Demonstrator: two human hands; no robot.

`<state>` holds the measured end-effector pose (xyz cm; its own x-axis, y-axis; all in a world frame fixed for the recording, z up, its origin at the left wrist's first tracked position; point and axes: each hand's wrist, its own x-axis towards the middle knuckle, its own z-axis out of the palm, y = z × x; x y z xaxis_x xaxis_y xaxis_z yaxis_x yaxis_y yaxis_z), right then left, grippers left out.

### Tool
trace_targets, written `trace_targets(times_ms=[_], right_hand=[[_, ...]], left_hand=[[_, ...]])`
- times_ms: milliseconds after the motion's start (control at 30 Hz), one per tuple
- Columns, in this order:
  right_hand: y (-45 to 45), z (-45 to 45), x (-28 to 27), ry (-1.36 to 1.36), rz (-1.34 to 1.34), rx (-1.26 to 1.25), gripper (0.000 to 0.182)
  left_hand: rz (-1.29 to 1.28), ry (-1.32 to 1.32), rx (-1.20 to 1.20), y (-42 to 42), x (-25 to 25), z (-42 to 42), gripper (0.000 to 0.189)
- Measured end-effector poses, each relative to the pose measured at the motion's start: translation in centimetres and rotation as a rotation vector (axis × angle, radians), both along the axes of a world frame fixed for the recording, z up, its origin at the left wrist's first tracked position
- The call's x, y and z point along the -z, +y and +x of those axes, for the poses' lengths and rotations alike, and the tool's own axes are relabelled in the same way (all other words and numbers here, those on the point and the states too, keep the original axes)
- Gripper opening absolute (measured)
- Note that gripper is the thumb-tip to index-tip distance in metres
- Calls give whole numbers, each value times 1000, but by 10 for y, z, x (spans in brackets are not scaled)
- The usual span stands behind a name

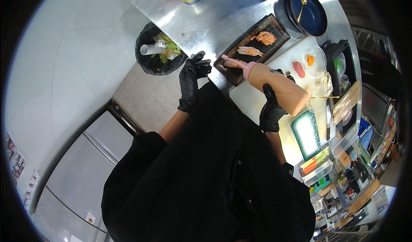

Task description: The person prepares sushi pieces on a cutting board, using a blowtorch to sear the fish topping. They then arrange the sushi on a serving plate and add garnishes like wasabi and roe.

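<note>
My right hand [270, 115], in a black glove, grips a squeeze bottle [280, 89] of peach-orange sauce. The bottle lies tilted, its pink nozzle pointing left over a dark rectangular plate [279, 29]. On that plate are a mound of orange-coated topping [266, 38] and a nigiri-like piece [249, 51] with orange sauce on it. A further piece [228, 63] at the near end is partly hidden by the nozzle. My left hand [189, 81], also gloved in black, hovers at the steel counter's corner, fingers partly curled and apart, with nothing visibly held.
Under the bottle lies a white cutting board [246, 102] with a pink slice [298, 69] and clear cups. Stacked dark bowls [317, 20] stand at the far right. A knife [328, 131] and glossy green plate [305, 136] lie nearer. A black-lined bin [146, 62] sits below the counter.
</note>
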<state>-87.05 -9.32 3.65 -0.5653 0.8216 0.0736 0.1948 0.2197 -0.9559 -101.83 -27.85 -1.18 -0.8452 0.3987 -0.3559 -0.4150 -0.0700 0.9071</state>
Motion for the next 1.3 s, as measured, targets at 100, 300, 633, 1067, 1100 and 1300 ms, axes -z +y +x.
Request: trace_targets(times_ms=[100, 300, 633, 1067, 1100, 1300], right_hand=[[1, 2, -2, 4, -1, 22, 62], [-5, 7, -15, 423, -555, 355, 60], [74, 156, -119, 1727, -1414, 252, 64], [352, 554, -195, -914, 723, 603, 80], [370, 537, -202, -1114, 675, 635, 75], [599, 627, -104, -1675, 940, 206, 53]], left_hand=[[38, -13, -23, 1, 3, 0, 58], [82, -130, -120, 4, -7, -11, 49], [205, 455, -254, 43, -65, -8, 57], [261, 455, -66, 144, -127, 188, 47], [210, 505, -23, 146, -129, 203, 46], [61, 675, 291, 144, -114, 275, 46]])
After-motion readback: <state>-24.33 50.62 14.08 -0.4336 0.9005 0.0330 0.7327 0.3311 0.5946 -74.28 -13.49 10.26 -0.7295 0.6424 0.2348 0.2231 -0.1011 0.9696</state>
